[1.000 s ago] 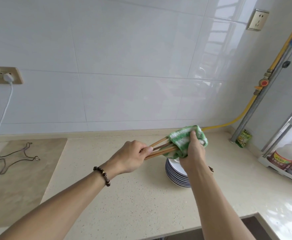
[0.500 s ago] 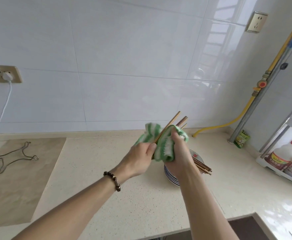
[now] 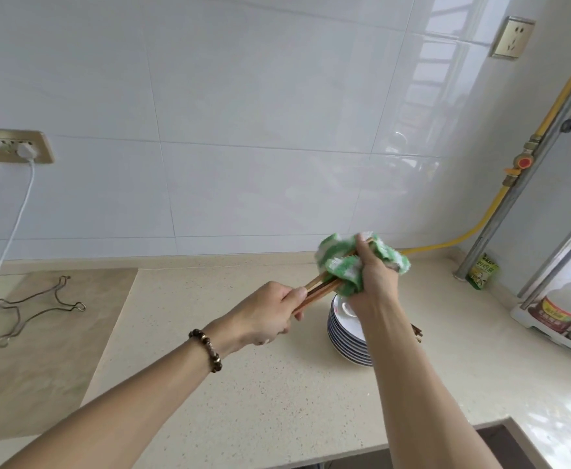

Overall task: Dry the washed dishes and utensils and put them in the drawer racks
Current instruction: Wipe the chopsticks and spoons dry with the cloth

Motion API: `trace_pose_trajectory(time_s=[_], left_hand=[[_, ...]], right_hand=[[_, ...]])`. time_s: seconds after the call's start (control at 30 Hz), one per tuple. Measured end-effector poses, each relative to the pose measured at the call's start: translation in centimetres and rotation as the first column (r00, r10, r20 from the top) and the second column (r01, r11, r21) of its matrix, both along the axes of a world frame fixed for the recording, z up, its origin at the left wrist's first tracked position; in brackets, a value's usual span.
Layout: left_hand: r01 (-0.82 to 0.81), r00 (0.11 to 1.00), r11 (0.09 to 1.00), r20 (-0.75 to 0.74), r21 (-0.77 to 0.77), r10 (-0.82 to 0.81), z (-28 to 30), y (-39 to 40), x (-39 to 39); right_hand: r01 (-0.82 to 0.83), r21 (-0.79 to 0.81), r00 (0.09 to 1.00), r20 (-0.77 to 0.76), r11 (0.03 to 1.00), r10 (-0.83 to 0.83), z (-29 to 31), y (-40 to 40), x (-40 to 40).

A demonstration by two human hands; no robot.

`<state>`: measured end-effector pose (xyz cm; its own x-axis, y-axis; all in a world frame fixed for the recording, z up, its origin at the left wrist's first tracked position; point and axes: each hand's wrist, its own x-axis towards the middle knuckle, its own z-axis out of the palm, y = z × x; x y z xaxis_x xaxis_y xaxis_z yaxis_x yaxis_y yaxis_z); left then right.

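Chopsticks swung back down to a low slant, cloth wrapped over the far ends

Half a second ago standing steep at centre frame, now lying on a shallow diagonal from lower left to upper right, just right of centre; left hand [image 3: 270, 311] curled tight round the near ends of the chopsticks [image 3: 321, 289], right hand [image 3: 373, 279] clenched round the green-and-white cloth [image 3: 345, 265] and squeezing it over the far ends. Looks like another wiping pass along the bundle, so drying not finished and no move toward a drawer yet; no drawer rack in view. Directly below, stack of plates [image 3: 343, 333] waiting on the countertop [image 3: 260, 401], more chopstick ends [image 3: 416, 332] poking out at its right edge behind the right forearm
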<state>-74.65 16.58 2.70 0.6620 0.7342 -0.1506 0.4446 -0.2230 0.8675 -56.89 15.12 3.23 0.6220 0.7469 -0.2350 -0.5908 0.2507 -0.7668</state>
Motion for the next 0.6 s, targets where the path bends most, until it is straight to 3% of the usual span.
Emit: trace_pose_trajectory(time_s=[0.1,0.17,0.23,0.3,0.43,0.53,0.6], left_hand=[[-0.061,0.995,0.973,-0.068,0.222,0.078,0.1,0.2,1.6],[-0.065,0.992,0.956,-0.081,0.287,0.092,-0.1,0.6,1.8],[-0.076,0.996,0.970,-0.033,0.229,0.086,-0.5,1.0,0.9],[-0.108,0.994,0.988,0.023,0.112,0.106,-0.7,1.1,0.2],[-0.015,0.999,1.000,0.044,-0.026,0.016,-0.9,0.7,0.3],[0.056,0.997,0.995,0.056,-0.084,-0.051,-0.8,0.7,-0.2],[0.027,0.999,1.000,0.025,-0.011,-0.027,-0.7,0.8,0.1]], right_hand=[[-0.083,-0.088,0.983,0.155,0.993,0.096,-1.1,0.1,-3.3],[-0.162,-0.104,0.967,0.181,0.981,0.179,-1.4,-0.3,-3.7],[-0.346,0.025,0.931,0.133,0.938,0.340,-1.0,-1.0,-2.6],[-0.412,0.106,0.908,0.124,0.905,0.399,-1.0,-1.5,-2.2],[-0.176,-0.046,0.940,0.290,0.983,0.181,-2.1,-1.1,-2.4],[0.066,-0.042,0.986,0.157,0.997,-0.059,-0.4,0.1,-0.2],[0.132,-0.025,0.990,0.055,0.991,-0.130,0.0,0.8,-0.5]])
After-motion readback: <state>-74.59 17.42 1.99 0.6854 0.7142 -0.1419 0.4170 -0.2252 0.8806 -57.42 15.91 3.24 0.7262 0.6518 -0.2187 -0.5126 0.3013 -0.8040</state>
